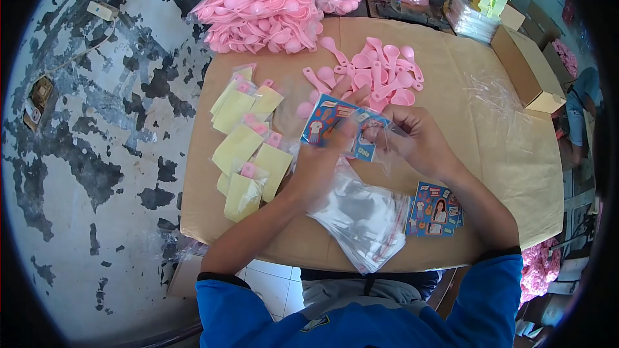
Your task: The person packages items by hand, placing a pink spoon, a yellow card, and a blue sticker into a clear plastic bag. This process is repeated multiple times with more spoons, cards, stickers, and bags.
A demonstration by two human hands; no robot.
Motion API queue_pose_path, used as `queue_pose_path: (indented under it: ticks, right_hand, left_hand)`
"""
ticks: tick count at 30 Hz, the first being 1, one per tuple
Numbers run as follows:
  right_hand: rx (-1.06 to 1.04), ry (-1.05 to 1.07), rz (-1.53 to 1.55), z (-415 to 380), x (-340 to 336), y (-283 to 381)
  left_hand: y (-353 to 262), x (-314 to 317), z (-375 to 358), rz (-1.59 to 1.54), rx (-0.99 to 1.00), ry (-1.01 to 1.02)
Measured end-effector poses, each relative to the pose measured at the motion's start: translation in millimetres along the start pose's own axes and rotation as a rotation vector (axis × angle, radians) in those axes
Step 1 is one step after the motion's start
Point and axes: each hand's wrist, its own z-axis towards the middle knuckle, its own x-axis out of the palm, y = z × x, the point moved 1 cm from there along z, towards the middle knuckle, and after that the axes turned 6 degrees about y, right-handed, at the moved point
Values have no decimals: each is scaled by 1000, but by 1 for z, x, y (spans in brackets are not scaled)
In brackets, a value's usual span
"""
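Over the middle of the table, my left hand (pixel 320 166) grips a blue printed card (pixel 322 119) with its thumb across the front. My right hand (pixel 416 138) pinches a clear plastic bag (pixel 391 148) at the card's right end, where bag and card overlap. Just beyond both hands lies a loose pile of pink spoons (pixel 380 74). A fanned stack of clear plastic bags (pixel 364 216) rests below the hands. More blue printed cards (pixel 433 211) lie by my right forearm. On the left are several packets with yellow backs (pixel 238 145), pink handles showing at their tops.
Large bags of pink spoons (pixel 258 6) are heaped at the back left edge of the brown-covered table (pixel 490 174). A cardboard box (pixel 529 64) stands at the back right, near crumpled clear plastic (pixel 496 90). Another person's leg (pixel 580 106) shows at far right.
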Motion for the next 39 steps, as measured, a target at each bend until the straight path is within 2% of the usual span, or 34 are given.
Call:
queue_pose_path:
  ticks: [1, 4, 6, 8, 12, 14, 18, 19, 21, 23, 24, 26, 28, 29, 32, 35, 38, 39]
  right_hand:
    - [-15, -3, -12, 1, 0, -3]
    - [-91, 2, 97, 2, 7, 3]
    - [-55, 20, 110, 2, 7, 5]
    - [84, 42, 16, -1, 2, 3]
    - [66, 36, 143, -3, 2, 10]
    - [115, 25, 350, 0, 12, 24]
    - [91, 25, 194, -3, 7, 14]
    - [116, 2, 157, -3, 8, 18]
    - [117, 11, 163, -4, 7, 20]
    - [71, 75, 249, -3, 2, 19]
    - [46, 59, 116, 0, -2, 14]
    - [-5, 27, -149, 7, -10, 3]
    - [-63, 123, -721, 3, -10, 3]
    - [-93, 173, -1008, 1, -10, 3]
    - [-205, 72, -1213, 3, -11, -40]
    - [-153, 93, -1366, 5, -19, -38]
    - [-10, 67, -1128, 0, -31, -11]
    - [-54, 33, -985, 0, -37, -1]
  left_hand:
    - [-3, -1, 1, -128, -23, -21]
    - [-3, -6, 1, -123, -15, -35]
    - [-4, -9, 1, -83, -18, 5]
    - [-1, -6, 0, 50, -26, 49]
    - [-1, -11, -3, -213, -84, 0]
    - [-7, -4, -2, -136, -92, -18]
    - [-10, 8, -5, 35, 50, 72]
    - [-7, -6, -13, 258, -189, 102]
    - [-10, -6, -13, 319, -125, 84]
    - [-10, -12, -12, 290, -124, -85]
    - [-8, -20, -11, 230, -155, -245]
    - [-11, -26, -6, 111, -28, -359]
    - [-25, -21, 5, -6, 295, -260]
    - [-25, -24, 4, -49, 249, -268]
    - [-20, -19, 5, 21, 284, -224]
    - [-19, -19, 4, 38, 277, -191]
    - [-19, -23, 6, 56, 271, -202]
    - [-20, -23, 7, 65, 268, -212]
